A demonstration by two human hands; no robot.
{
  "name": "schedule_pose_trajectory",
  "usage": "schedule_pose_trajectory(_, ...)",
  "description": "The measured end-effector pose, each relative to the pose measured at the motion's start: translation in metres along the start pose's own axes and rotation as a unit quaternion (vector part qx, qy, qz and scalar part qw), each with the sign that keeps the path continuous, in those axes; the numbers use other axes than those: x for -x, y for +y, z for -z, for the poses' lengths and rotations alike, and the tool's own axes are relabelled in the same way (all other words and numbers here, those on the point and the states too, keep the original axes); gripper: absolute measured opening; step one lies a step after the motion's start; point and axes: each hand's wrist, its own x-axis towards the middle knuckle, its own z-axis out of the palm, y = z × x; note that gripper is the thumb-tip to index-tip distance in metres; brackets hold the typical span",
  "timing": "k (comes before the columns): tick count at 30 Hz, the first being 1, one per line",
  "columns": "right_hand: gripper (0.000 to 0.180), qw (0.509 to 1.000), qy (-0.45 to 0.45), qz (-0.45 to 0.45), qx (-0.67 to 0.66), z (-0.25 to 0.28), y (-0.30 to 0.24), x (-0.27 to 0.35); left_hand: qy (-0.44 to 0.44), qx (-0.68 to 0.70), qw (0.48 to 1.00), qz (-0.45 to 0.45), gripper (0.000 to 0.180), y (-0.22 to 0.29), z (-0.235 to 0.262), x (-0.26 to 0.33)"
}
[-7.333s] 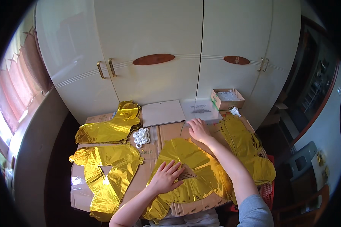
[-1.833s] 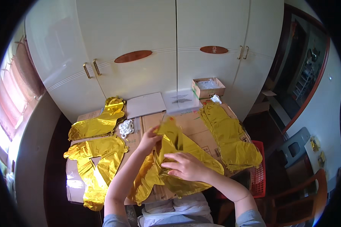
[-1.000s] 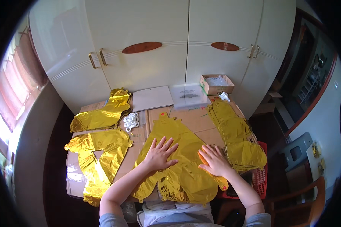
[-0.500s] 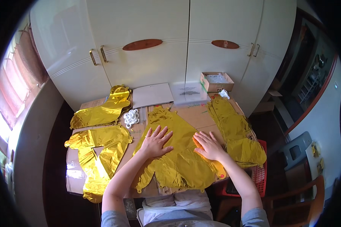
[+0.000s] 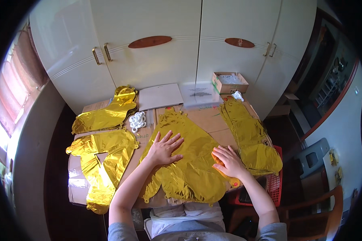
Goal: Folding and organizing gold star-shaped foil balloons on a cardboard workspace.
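A flat, deflated gold foil balloon (image 5: 189, 160) lies spread on the cardboard-covered table (image 5: 209, 120) in front of me. My left hand (image 5: 163, 148) rests palm down on its upper left part, fingers spread. My right hand (image 5: 228, 160) presses flat on its right edge, partly covering an orange object (image 5: 234, 180) that shows beneath it. Neither hand grips anything.
More gold foil balloons lie at the right (image 5: 251, 136), far left (image 5: 104, 116) and near left (image 5: 102, 164). A bundle of white pieces (image 5: 137, 120), a grey board (image 5: 161, 96), a clear sleeve (image 5: 200, 93) and a small cardboard box (image 5: 229, 82) sit at the back. White cupboards (image 5: 169, 52) stand behind; a red basket (image 5: 272, 184) is at right.
The balloon was held up and folded about two seconds ago; it now lies flat. Both hands have slid over it, pressing it down, the left hand moving up the foil.
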Motion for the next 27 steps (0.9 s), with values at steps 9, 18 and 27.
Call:
schedule_pose_trajectory(9,0.05,1.0,0.015,-0.003,-0.002,-0.001,-0.002,-0.001,-0.008,0.018,1.0,-0.001,0.076,0.002,-0.001,-0.001)
schedule_pose_trajectory(18,0.049,1.0,0.018,-0.003,-0.006,-0.001,-0.003,-0.003,0.005,0.016,1.0,-0.006,0.078,0.01,-0.005,0.0)
schedule_pose_trajectory(27,0.047,1.0,0.014,-0.009,-0.019,-0.001,-0.003,-0.013,0.025,0.011,1.0,-0.006,0.077,0.004,-0.01,-0.001)
